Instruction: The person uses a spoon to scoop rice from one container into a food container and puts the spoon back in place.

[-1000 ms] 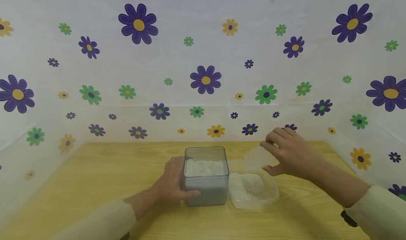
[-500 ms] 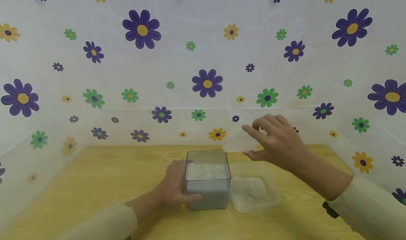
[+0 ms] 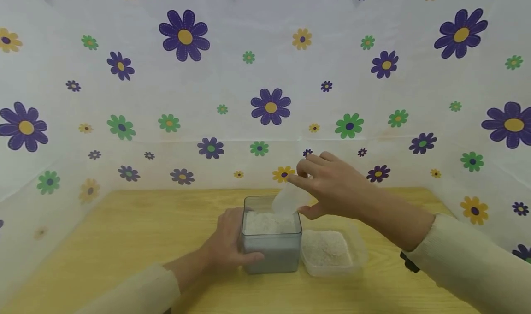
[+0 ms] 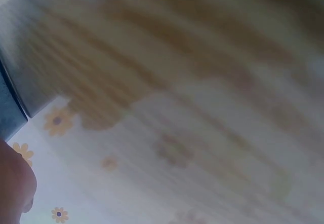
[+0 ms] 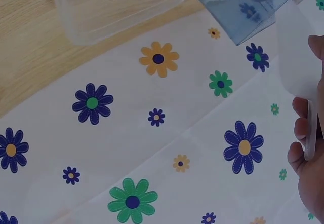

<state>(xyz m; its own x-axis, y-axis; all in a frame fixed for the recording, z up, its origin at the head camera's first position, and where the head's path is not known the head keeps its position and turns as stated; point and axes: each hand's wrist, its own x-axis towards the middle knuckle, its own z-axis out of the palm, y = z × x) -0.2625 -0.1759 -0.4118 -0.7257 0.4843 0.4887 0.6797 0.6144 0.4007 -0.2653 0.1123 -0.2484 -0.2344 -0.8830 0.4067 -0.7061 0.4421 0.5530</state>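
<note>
1. Since the earlier head views, the right hand (image 3: 332,185) sits further left: its translucent white scraper (image 3: 288,199), above the tub a second ago, is now at the far right corner of the square container's mouth.
2. Fingers and thumb of that hand pinch the scraper along one edge, its blade slanting down and leftward. Whether the blade touches the powder (image 3: 265,222) below, or carries any, I cannot tell.
3. By its look the scraper should be light, thin and fairly stiff, perhaps slippery if dusty; its thicker edge, where the fingers already grip, seems the best hold.
4. At the square container (image 3: 274,258), the left hand (image 3: 226,238) holds the left side, thumb across the front wall. Filled well up with powder, it is probably heavy, its clear plastic smooth and rigid; a broad grip low on the walls suits it.
5. Just beside it, toward the right edge of the counter (image 3: 145,245), stands the shallow tub (image 3: 360,251) with a lower heap of powder; its thin wall would likely flex if squeezed.
6. Left hand, square container and tub keep nearly their earlier places on the counter, well short of its far edge, where the flowered cloth (image 3: 224,79) rises.
</note>
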